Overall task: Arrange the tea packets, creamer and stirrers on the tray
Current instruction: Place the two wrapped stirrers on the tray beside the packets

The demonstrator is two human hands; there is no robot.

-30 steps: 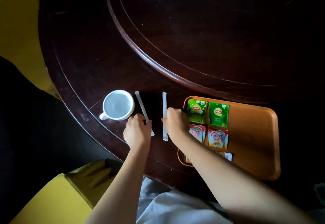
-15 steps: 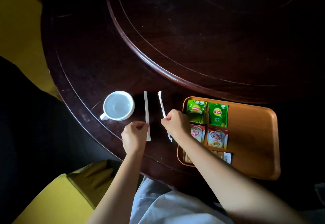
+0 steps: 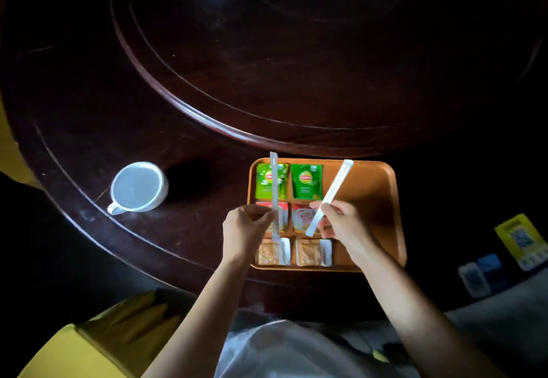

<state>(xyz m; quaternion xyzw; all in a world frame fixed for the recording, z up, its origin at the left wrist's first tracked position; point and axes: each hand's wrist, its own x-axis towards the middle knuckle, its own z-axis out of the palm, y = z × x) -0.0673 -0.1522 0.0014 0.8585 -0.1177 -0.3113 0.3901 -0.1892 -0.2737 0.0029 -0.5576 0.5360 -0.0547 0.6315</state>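
An orange tray [image 3: 376, 187] lies on the dark table, holding two green tea packets [image 3: 306, 181] at the back, two red creamer packets [image 3: 302, 217] in the middle and two brown sachets [image 3: 308, 254] at the front. My left hand [image 3: 244, 230] pinches a white wrapped stirrer [image 3: 273, 182] held upright over the left column of packets. My right hand [image 3: 344, 223] grips a second wrapped stirrer [image 3: 333, 192], tilted to the upper right above the tray's bare part.
A white cup [image 3: 137, 187] stands on the table left of the tray. A raised round turntable edge [image 3: 207, 119] runs behind the tray. A yellow card [image 3: 520, 239] and dark packets [image 3: 480, 274] lie at the right. A yellow chair [image 3: 89, 345] is below left.
Both hands lifted the stirrers off the table and carried them right, over the tray. The view shifted, so the tray now sits centred.
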